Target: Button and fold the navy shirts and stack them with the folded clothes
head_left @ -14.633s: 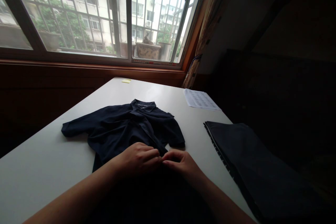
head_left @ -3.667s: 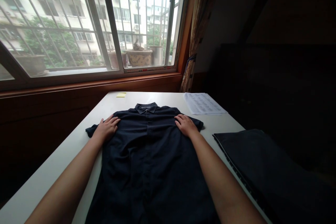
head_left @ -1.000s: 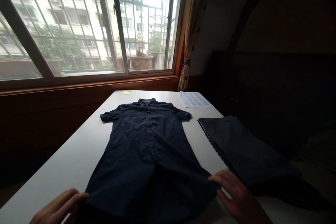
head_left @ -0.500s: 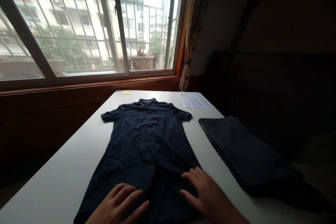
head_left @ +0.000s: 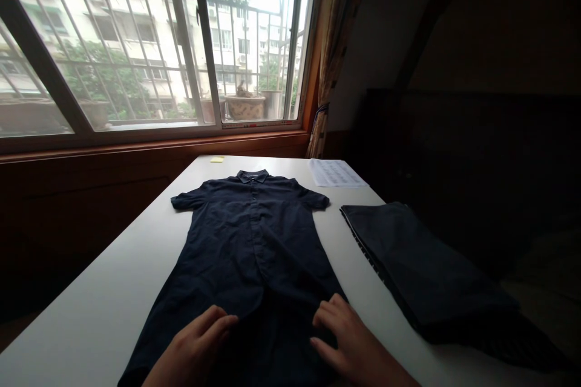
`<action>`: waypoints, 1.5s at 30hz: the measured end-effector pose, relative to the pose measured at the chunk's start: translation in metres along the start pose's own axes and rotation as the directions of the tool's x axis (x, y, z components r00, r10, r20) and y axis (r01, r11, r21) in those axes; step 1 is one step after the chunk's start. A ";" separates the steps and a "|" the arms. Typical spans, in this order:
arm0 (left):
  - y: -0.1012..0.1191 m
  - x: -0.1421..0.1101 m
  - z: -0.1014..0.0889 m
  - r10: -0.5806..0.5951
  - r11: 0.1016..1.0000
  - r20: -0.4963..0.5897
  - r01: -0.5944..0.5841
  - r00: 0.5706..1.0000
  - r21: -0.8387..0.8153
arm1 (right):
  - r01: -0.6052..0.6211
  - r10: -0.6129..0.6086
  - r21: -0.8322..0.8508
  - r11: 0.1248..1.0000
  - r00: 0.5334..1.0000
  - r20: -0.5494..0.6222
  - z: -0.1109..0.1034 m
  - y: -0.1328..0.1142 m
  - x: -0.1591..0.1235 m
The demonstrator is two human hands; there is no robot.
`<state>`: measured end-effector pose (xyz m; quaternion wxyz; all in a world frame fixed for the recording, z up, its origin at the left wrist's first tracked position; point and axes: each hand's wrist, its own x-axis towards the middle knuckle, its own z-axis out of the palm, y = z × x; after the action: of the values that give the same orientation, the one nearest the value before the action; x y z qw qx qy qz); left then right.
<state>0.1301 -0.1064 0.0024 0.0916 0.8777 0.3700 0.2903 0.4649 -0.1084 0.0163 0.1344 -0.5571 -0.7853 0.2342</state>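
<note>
A dark navy short-sleeved shirt lies face up, spread on the white table, its collar at the far end and its sleeves out to the sides. Toward the hem the front parts below the button placket. My left hand has its fingers pinched together on the edge of the left front panel, near the lower opening. Over the lower right front is my right hand, fingers bent and thumb held apart from them. Nothing shows between those fingers. The shirt's bottom hem is partly hidden by my hands and cut off by the frame.
A stack of folded dark cloth lies along the table's right side. Printed papers and a small yellow note are at the far edge of the white table. Beyond stands a barred window with a tied curtain.
My left hand has gone from spread fingers to a pinch on the front panel's edge, which is now slightly raised. My right hand's fingers have curled a little more.
</note>
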 end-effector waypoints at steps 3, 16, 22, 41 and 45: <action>-0.019 -0.019 0.003 -0.143 0.989 0.014 0.142 0.990 0.027 | -0.003 0.004 0.033 0.999 0.999 -0.053 0.002 0.006 0.004; -0.019 -0.022 -0.013 0.156 0.891 0.155 -0.207 0.975 0.405 | -0.017 0.057 0.203 0.979 0.980 -0.189 0.013 0.024 0.011; -0.021 -0.011 -0.010 0.189 0.857 0.190 -0.256 0.964 0.448 | -0.046 0.149 0.301 0.952 0.933 -0.328 0.008 0.025 0.011; -0.009 -0.001 -0.022 0.148 0.952 0.254 -0.207 0.956 0.224 | -0.086 0.303 0.516 0.852 0.885 -0.353 0.022 0.051 0.038; -0.019 -0.004 -0.007 0.231 0.928 0.164 -0.267 0.959 0.258 | -0.102 0.287 0.466 0.879 0.894 -0.345 0.025 0.051 0.040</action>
<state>0.1127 -0.0961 -0.0007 -0.0461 0.9388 0.2857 0.1867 0.4811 -0.0630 -0.0329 0.3901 -0.6264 -0.6063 0.2963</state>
